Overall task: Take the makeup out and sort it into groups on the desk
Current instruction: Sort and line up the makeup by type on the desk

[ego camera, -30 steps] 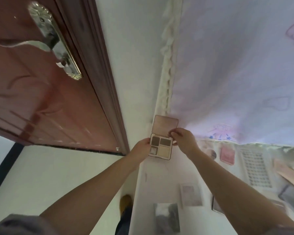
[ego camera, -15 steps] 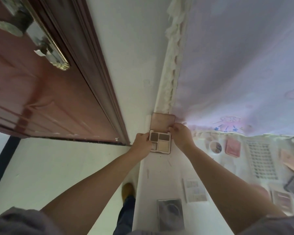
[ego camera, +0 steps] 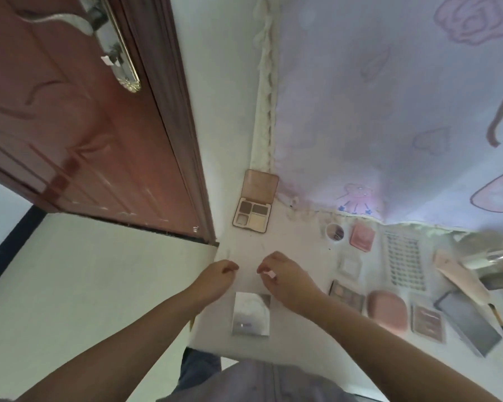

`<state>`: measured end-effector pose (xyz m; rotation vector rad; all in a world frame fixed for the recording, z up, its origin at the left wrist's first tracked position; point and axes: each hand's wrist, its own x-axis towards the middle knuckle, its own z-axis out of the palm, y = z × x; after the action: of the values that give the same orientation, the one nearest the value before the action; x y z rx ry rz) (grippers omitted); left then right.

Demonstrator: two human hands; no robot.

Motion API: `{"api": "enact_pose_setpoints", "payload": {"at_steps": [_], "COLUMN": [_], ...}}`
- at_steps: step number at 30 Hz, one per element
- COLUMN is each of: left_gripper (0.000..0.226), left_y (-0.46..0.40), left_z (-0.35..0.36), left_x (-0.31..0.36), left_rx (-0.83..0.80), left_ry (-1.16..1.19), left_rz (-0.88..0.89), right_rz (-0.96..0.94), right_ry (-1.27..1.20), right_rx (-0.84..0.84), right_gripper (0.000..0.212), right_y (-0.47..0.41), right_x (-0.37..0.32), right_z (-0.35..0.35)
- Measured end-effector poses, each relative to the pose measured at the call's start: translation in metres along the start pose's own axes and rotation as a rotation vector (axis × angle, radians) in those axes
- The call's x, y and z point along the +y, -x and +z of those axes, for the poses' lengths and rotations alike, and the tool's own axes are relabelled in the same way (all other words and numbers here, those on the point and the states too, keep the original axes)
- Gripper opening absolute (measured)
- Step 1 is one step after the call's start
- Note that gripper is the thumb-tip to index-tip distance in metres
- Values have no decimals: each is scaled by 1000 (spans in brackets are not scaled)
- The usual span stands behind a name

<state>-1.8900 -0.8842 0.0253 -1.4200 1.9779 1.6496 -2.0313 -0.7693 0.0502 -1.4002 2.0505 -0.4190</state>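
Brown and cream pans show in the open eyeshadow palette (ego camera: 253, 208), which lies flat at the far left corner of the white desk (ego camera: 299, 346), lid back against the wall; no writing on it can be read. Both hands hover nearer, well apart from it: the left hand (ego camera: 215, 278) and right hand (ego camera: 285, 275) have loosely curled fingers holding nothing. A silvery compact (ego camera: 251, 314) lies just below them. Items to the right are blurred.
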Motion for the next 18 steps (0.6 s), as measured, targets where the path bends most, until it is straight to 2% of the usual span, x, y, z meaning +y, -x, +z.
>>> {"api": "enact_pose_setpoints", "payload": {"at_steps": [2,4,7,9,11,15,18], "left_gripper": [28,25,25,23,25,59,62], "left_y": [19,35,50,61,69,84,92], "left_z": [12,23,33,35,33,25,25], "left_x": [-15,-25,-29,-29,-27,-3,32], "left_rx": [1,17,59,83,53,-241,-378], "left_ry": [83,204,345,426,527,897,1002], "left_rz": [-40,-70,-109,-136,-133,-86,52], "right_rz": [-106,-204,-265,-283,-283,-270,-301], "right_ry": [181,372,477,407,220,-55,-111], "right_rx": [-158,-241,-181,-124,-59,84,170], "right_gripper": [33,49,54,49,43,41,40], "right_y": [22,37,43,45,47,52,56], "right_x": [-1,3,4,1,-5,-24,-30], "right_z": [25,49,66,64,52,7,-25]}}
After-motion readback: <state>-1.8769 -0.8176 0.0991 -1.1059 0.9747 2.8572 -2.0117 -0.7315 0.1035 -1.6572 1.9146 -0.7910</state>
